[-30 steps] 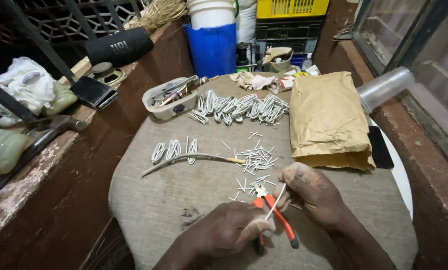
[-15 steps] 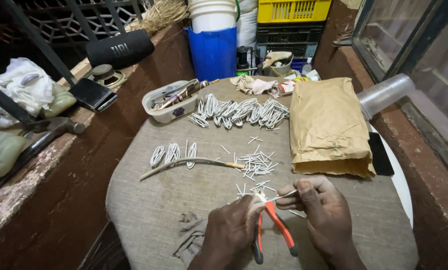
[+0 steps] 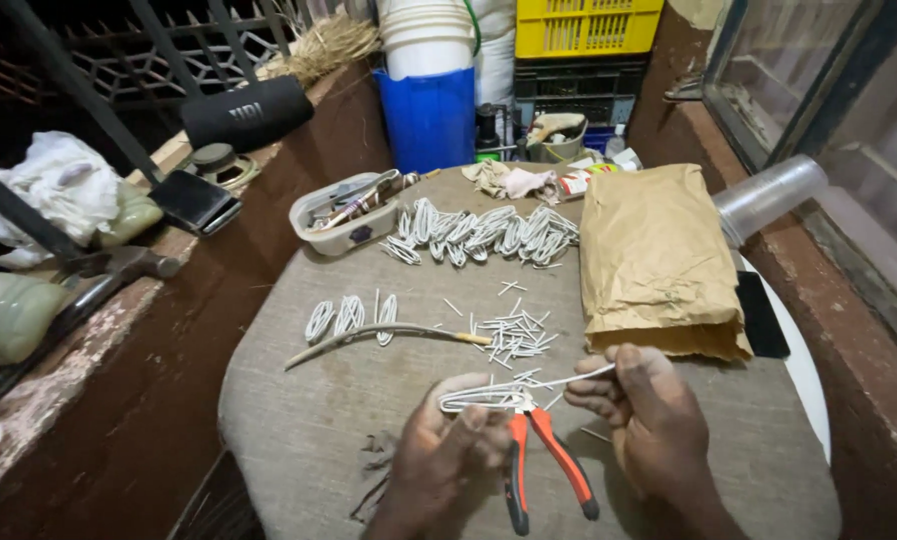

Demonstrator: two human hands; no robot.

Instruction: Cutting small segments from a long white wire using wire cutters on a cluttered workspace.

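Wire [image 3: 529, 392] now bent into loops at the pliers [image 3: 541, 450]

You are sitting at a round table [image 3: 299, 430] wearing a grey-brown cloth, in dim warm light. A reddish-brown ledge [image 3: 119, 400] is running along your left under a dark metal grille [image 3: 119, 60]. A glazed window frame [image 3: 819, 90] is standing far right. Yellow [image 3: 589, 25] and black crates [image 3: 589, 90] are stacking up at the far end.
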